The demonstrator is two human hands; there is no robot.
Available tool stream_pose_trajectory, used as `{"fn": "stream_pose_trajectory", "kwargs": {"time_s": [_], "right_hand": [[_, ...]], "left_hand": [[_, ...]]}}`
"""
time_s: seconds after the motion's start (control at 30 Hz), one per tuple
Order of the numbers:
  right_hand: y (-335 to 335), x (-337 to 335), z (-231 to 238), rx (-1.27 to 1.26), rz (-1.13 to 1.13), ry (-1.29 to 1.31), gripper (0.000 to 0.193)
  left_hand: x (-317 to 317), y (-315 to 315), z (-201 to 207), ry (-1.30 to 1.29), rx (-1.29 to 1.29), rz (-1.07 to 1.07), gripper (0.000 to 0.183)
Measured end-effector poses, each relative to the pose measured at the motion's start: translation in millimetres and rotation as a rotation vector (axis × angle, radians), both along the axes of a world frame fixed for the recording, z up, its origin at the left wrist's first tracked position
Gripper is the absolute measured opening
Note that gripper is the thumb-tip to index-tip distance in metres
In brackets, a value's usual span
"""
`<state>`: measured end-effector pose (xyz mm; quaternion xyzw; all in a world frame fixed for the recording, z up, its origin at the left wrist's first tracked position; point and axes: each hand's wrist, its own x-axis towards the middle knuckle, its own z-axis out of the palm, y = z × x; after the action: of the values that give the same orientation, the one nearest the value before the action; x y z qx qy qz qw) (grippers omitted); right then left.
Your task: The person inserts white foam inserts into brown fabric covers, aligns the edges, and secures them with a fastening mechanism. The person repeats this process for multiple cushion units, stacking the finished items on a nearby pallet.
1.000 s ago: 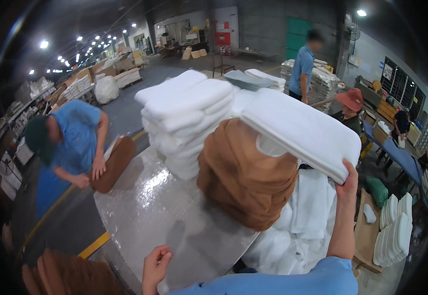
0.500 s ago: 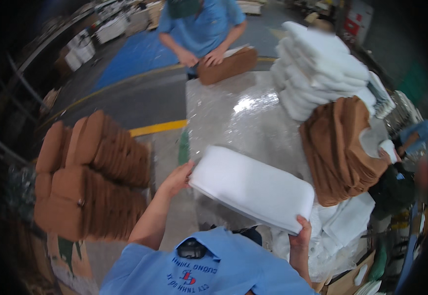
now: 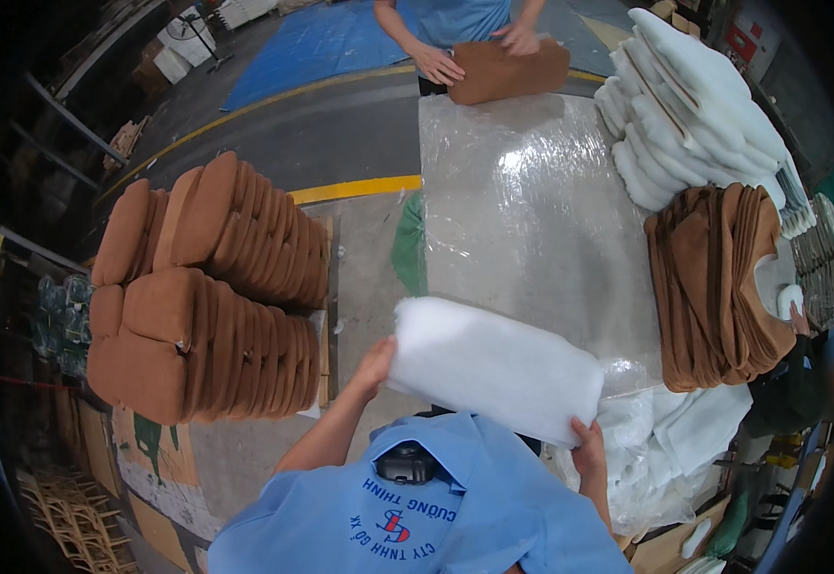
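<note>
A white padded cushion, oblong with soft fuzzy edges, is held level in front of my chest, over the near edge of the plastic-covered table. My left hand is closed on its left end, with some fingers hidden behind the padding. At the near right corner my right hand grips the cushion, thumb on the top side. To the right of the cushion lies a pile of folded brown fabric covers.
Stacks of brown covered cushions stand at the left. White padding is piled at the far right, and white sheets in clear plastic lie at the near right. Across the table a co-worker's hands handle a brown cushion.
My view has shifted, so the surroundings sit differently in the picture. The cushion's near side face shows less now. Both my hands keep their hold. The co-worker's right-side hand has lifted off the brown cushion.
</note>
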<state>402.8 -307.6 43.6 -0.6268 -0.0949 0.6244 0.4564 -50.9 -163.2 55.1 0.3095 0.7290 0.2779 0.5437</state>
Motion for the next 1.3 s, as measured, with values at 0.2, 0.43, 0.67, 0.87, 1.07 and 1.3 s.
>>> {"fn": "stream_pose_trajectory", "kwargs": {"time_s": [0.2, 0.43, 0.67, 0.87, 1.07, 1.3], "right_hand": [[25, 1, 11, -0.050, 0.063, -0.622, 0.078], [50, -31, -16, 0.022, 0.214, -1.106, 0.071], [49, -30, -21, 0.056, 0.200, -1.014, 0.068], [55, -31, -19, 0.076, 0.192, -0.877, 0.068], [43, -27, -26, 0.082, 0.226, -0.950, 0.068], [52, -36, -20, 0.103, 0.273, -1.024, 0.068]], "left_hand": [[8, 41, 15, 0.535, 0.520, -0.287, 0.053], [27, 109, -10, -0.090, -0.165, -0.147, 0.052], [-18, 95, -60, -0.389, -0.322, -0.195, 0.051], [-53, 97, -60, -0.167, 0.033, 0.092, 0.035], [3, 87, -8, 0.044, 0.198, -0.284, 0.049], [15, 84, -44, -0.414, -0.096, -0.063, 0.065]]}}
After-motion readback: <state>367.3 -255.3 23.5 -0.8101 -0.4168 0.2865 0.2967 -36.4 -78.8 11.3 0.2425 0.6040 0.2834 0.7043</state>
